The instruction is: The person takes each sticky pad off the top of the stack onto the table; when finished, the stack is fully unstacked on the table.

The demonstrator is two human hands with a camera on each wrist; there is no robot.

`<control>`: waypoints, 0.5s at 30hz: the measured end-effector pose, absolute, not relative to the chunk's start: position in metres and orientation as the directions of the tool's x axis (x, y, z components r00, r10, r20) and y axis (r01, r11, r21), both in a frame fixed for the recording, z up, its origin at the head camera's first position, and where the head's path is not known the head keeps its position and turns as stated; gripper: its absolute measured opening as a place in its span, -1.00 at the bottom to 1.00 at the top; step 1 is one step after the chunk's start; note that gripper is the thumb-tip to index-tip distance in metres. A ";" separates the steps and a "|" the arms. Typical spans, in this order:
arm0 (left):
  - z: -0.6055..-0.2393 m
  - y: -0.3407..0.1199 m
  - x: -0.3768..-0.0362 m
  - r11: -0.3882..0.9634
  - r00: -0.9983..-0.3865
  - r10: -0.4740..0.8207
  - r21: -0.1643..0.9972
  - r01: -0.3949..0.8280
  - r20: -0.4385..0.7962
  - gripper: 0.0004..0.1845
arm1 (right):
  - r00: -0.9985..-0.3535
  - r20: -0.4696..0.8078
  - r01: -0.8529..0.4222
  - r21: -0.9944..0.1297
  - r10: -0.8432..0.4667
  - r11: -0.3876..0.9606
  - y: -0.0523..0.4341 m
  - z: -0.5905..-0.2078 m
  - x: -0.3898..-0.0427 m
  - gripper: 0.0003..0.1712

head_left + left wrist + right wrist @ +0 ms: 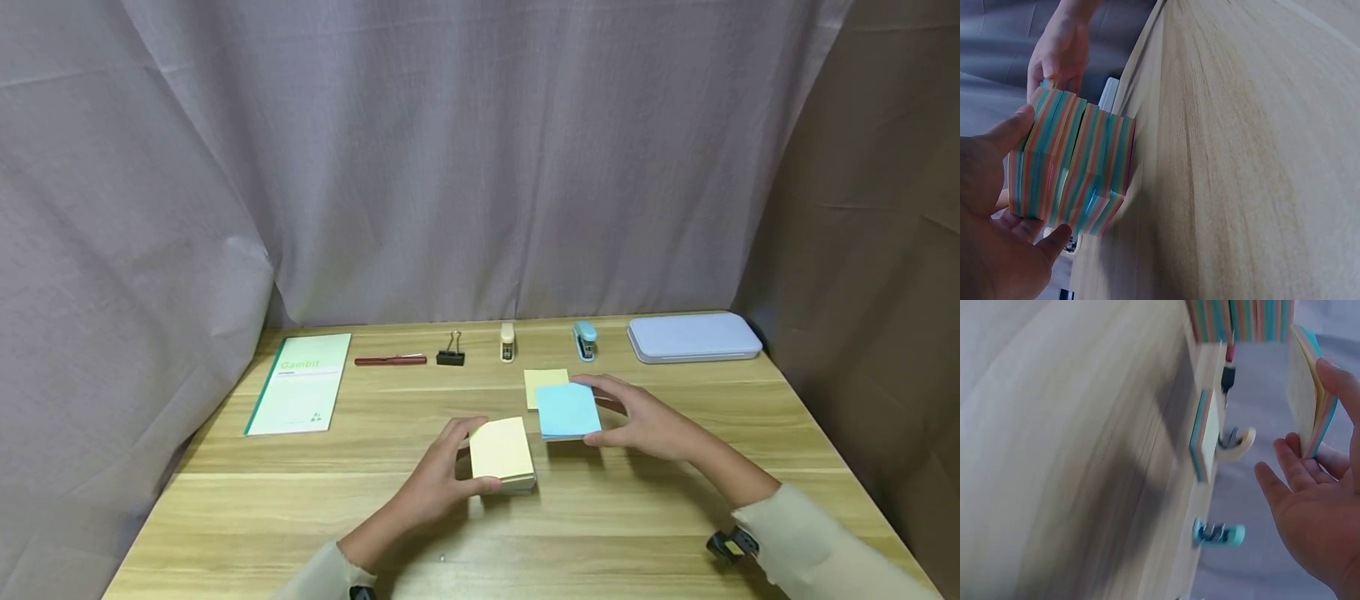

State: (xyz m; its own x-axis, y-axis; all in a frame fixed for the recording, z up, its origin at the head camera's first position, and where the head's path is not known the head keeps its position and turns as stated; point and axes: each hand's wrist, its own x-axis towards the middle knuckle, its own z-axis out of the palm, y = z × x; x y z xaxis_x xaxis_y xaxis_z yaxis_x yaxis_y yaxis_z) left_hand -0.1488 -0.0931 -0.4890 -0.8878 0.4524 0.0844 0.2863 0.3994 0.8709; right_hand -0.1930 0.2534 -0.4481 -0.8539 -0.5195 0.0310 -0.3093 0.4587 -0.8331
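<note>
Left hand grips a tall note stack; the right hand, farther forward, pinches a blue-topped pad above the table!

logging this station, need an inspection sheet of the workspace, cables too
Surface: wood-grain table
Job's things: yellow-topped stack; blue-topped pad, raised off the table; yellow-topped pad, lying on the table
Clutter: notebook, red pen, binder clip, cream stapler, blue stapler, pale blue case, toward the far edge
Hands: left hand grips the stack; right hand holds the blue-topped pad
Cables: nothing seen
Surroundings: grey curtain behind the table
</note>
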 end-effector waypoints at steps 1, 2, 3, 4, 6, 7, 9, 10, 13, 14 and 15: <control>-0.489 -0.093 -0.149 0.398 -0.887 0.453 0.871 0.287 0.085 -0.09 | -0.856 0.032 -0.304 -0.838 -0.516 0.453 0.257 -0.449 -0.196 -0.04; -0.489 -0.093 -0.149 0.398 -0.887 0.454 0.871 0.288 0.086 -0.09 | -0.858 0.031 -0.298 -0.843 -0.512 0.449 0.261 -0.451 -0.199 -0.04; -0.489 -0.093 -0.149 0.398 -0.887 0.454 0.871 0.289 0.086 -0.09 | -0.862 0.029 -0.292 -0.845 -0.507 0.448 0.264 -0.453 -0.201 -0.05; -0.489 -0.093 -0.149 0.400 -0.887 0.454 0.870 0.289 0.086 -0.09 | -0.863 0.028 -0.290 -0.845 -0.504 0.450 0.268 -0.454 -0.204 -0.05; -0.489 -0.093 -0.149 0.400 -0.887 0.455 0.871 0.286 0.082 -0.09 | -0.872 0.016 -0.280 -0.836 -0.489 0.472 0.276 -0.459 -0.211 -0.03; -0.489 -0.093 -0.149 0.398 -0.886 0.457 0.872 0.285 0.081 -0.09 | -0.877 0.005 -0.268 -0.835 -0.480 0.481 0.280 -0.462 -0.214 -0.02; -0.488 -0.093 -0.149 0.401 -0.886 0.457 0.870 0.287 0.081 -0.09 | -0.886 -0.010 -0.258 -0.821 -0.464 0.509 0.287 -0.466 -0.220 0.00; -0.488 -0.093 -0.150 0.404 -0.886 0.457 0.868 0.289 0.082 -0.09 | -0.887 -0.015 -0.252 -0.821 -0.461 0.513 0.291 -0.468 -0.223 0.01; -0.488 -0.093 -0.150 0.413 -0.885 0.458 0.863 0.291 0.080 -0.08 | -0.894 -0.029 -0.237 -0.816 -0.448 0.527 0.301 -0.474 -0.232 0.02; -0.488 -0.093 -0.150 0.417 -0.886 0.458 0.861 0.291 0.078 -0.08 | -0.897 -0.032 -0.236 -0.810 -0.442 0.537 0.305 -0.476 -0.235 0.03; -0.488 -0.093 -0.150 0.419 -0.886 0.458 0.860 0.290 0.076 -0.07 | -0.898 -0.033 -0.235 -0.807 -0.439 0.542 0.308 -0.478 -0.237 0.02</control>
